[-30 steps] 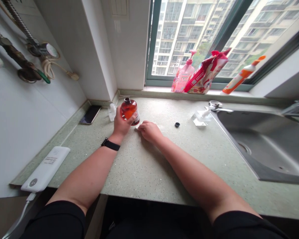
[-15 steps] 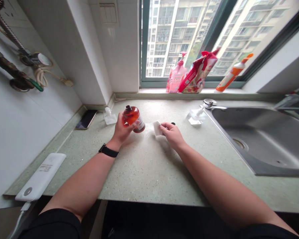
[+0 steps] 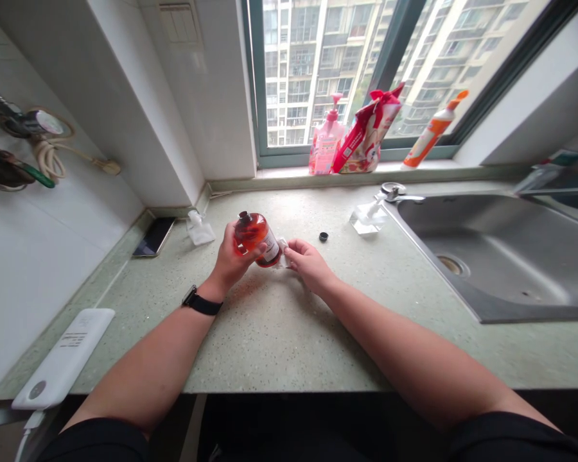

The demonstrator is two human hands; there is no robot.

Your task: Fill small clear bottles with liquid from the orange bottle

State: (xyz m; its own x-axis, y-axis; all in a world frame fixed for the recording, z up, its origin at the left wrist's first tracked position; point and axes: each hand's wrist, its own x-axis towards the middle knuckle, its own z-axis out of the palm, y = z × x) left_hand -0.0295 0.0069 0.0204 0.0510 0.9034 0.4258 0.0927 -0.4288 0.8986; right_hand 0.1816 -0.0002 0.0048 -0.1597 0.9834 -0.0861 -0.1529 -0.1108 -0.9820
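My left hand (image 3: pixel 231 258) is wrapped round an amber bottle (image 3: pixel 253 230) with a label on its side. The bottle is tilted, its dark neck uncapped and pointing up and left, its base toward my right hand. Pinched in my right hand (image 3: pixel 308 262) is a crumpled white tissue (image 3: pixel 282 254), held against the base end of the bottle; my fingers hide part of it. A small black cap (image 3: pixel 323 237) lies on the counter beyond my right hand.
A clear pump dispenser (image 3: pixel 200 228) and a phone (image 3: pixel 154 237) lie at the left back. Another clear dispenser (image 3: pixel 368 218) stands by the steel sink (image 3: pixel 481 308) on the right. A white power bank (image 3: pixel 63 358) sits at the front left edge. Bottles and a red bag (image 3: pixel 370 131) line the windowsill.
My right hand has moved left, bringing the tissue from beside the bottle onto its base. The black cap, mostly hidden before, now shows. The view has shifted slightly.
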